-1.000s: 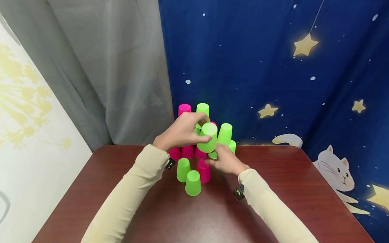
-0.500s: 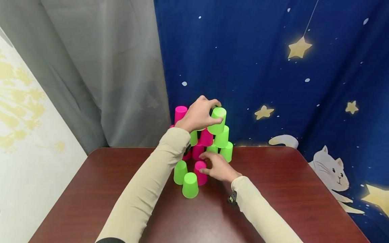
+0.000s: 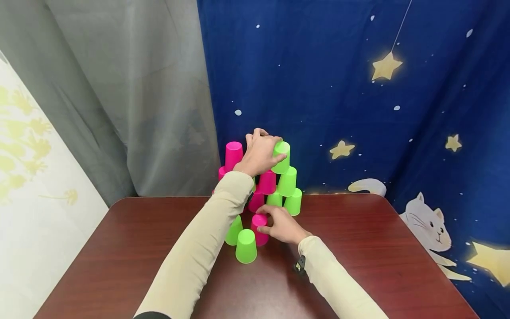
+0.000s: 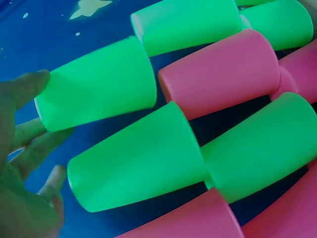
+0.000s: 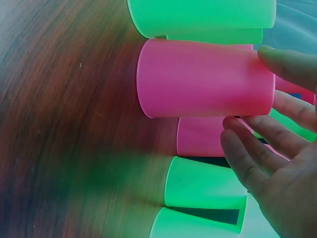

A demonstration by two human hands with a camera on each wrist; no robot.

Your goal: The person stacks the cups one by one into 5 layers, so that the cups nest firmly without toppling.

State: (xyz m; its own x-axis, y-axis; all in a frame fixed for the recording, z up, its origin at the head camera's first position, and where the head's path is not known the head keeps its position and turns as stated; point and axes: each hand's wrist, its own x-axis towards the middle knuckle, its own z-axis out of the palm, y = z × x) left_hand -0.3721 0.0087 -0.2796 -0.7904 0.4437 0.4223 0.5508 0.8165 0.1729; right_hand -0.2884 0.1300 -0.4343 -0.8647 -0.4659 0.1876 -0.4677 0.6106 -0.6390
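My left hand pinches an upside-down green cup near its base, thumb on one side and fingers on the other. In the left wrist view this green cup stands in the top row, over a pink cup and another green cup. Lower down, my right hand holds the top of an upside-down pink cup between thumb and fingers. That pink cup stands on the table in the right wrist view. Part of the stack is hidden behind my left forearm.
A stack of several green and pink cups stands near the table's back edge, with a pink cup at its upper left. Two green cups, one in front, stand beside the held pink cup. Curtains hang behind the table.
My left hand has carried the green cup up and back onto the top row at the right. My right hand has come away from the stack and down to the front pink cup.
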